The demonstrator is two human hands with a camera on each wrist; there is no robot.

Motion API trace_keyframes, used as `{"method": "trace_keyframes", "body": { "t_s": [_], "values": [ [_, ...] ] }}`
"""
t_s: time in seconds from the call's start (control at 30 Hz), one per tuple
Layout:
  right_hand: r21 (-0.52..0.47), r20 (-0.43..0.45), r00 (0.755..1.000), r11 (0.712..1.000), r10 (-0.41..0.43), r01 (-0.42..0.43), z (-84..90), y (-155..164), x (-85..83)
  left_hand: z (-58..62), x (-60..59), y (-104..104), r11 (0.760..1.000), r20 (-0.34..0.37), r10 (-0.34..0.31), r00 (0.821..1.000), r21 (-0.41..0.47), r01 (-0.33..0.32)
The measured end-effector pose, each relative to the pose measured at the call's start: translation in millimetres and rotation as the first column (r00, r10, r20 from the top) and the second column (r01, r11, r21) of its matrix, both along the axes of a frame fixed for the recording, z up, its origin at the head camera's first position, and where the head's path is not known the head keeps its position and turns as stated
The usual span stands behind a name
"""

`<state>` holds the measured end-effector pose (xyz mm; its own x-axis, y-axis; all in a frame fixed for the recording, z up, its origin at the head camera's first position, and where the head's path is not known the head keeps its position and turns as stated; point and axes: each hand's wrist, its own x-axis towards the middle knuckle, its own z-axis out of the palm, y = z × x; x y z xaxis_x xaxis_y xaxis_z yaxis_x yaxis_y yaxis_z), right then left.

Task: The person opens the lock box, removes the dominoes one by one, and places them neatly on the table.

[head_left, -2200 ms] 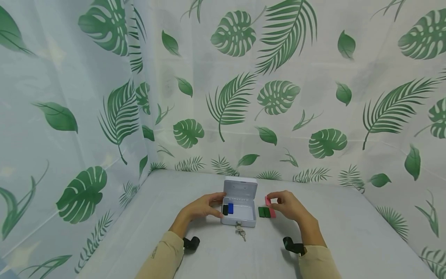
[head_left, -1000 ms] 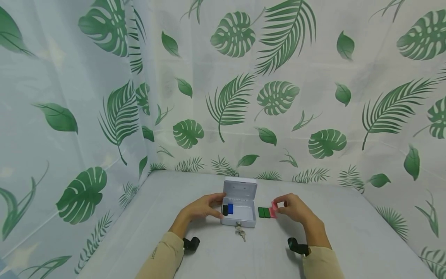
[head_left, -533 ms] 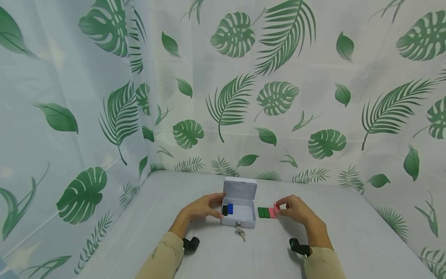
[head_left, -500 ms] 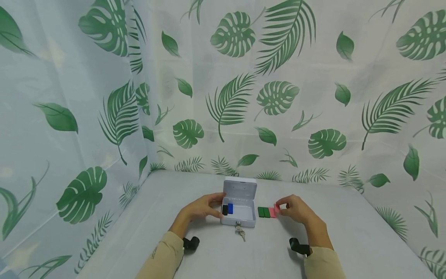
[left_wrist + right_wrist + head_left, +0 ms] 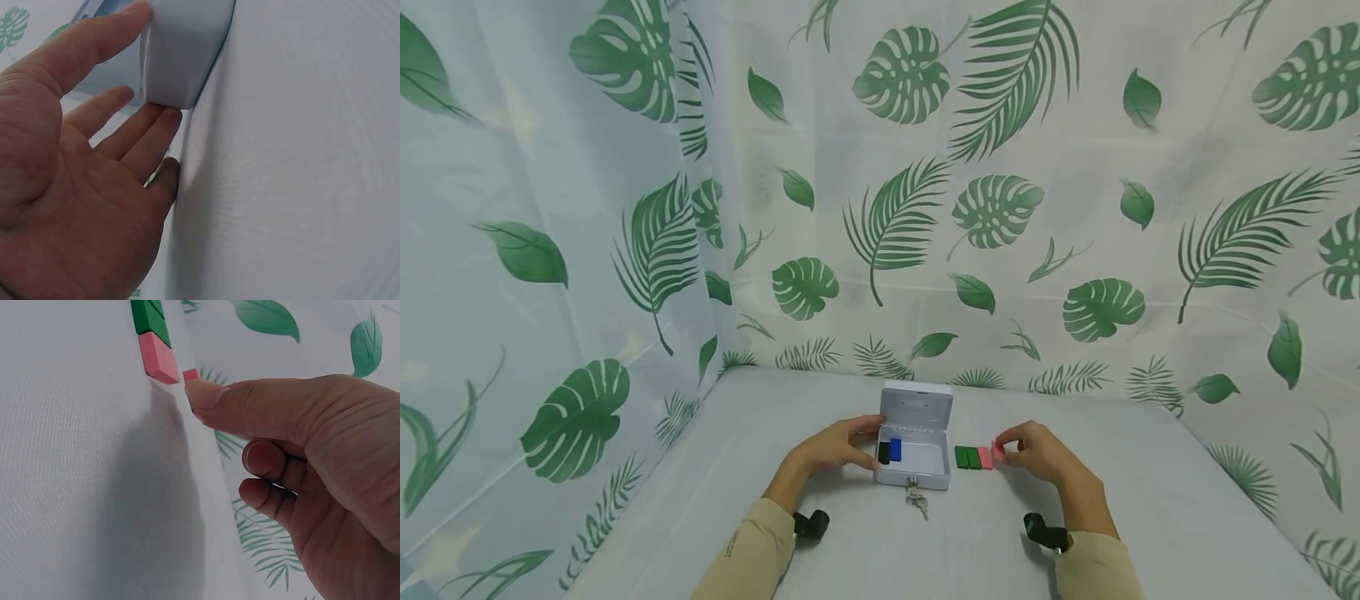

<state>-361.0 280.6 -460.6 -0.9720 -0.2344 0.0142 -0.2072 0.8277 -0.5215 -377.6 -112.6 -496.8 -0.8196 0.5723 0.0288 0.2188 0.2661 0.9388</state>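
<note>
A small white cash box (image 5: 934, 482) stands on the table with its lid raised and keys (image 5: 919, 500) hanging from the front lock. My left hand (image 5: 829, 447) rests against its left side, thumb at the front corner. In the left wrist view, the fingers lie fairly straight against the box wall (image 5: 178, 53). Inside, at the left, are a black block (image 5: 884, 452) and a blue block (image 5: 897, 449). My right hand (image 5: 1039, 454) pinches a pink block (image 5: 191, 374) between thumb and forefinger, mostly hidden by the thumb. Beside it lies another pink block (image 5: 985, 458).
Two green blocks (image 5: 967, 457) lie in a row with the loose pink block, right of the box. White table cloth (image 5: 970, 542) spreads around them. Leaf-printed curtains (image 5: 917, 208) close off the back and left. Each wrist wears a black camera (image 5: 814, 525).
My right hand has moved a little to the right with its pink block, from beside the green blocks to past the other pink block. The left hand and box have stayed put.
</note>
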Motion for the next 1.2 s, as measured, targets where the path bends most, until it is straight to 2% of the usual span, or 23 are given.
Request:
{"method": "trace_keyframes", "body": {
  "t_s": [0.27, 0.7, 1.2],
  "values": [
    [0.004, -0.011, 1.0, 1.0, 0.02, -0.02, -4.9, 1, -2.7, -0.6, 0.7, 0, 1.0, -0.003, 0.001, 1.0, -0.014, -0.001],
    [0.04, 0.002, 1.0, 0.999, -0.014, 0.014, -11.5, 1, -5.1, -1.5, 1.0, 0, 1.0, 0.01, 0.002, 1.0, 0.005, -0.002],
    [0.057, 0.016, 1.0, 0.998, -0.016, 0.015, -9.8, -3, -5.3, -2.0, -0.9, 0, 1.0, 0.004, 0.0, 1.0, 0.009, 0.0]
  ]
}}
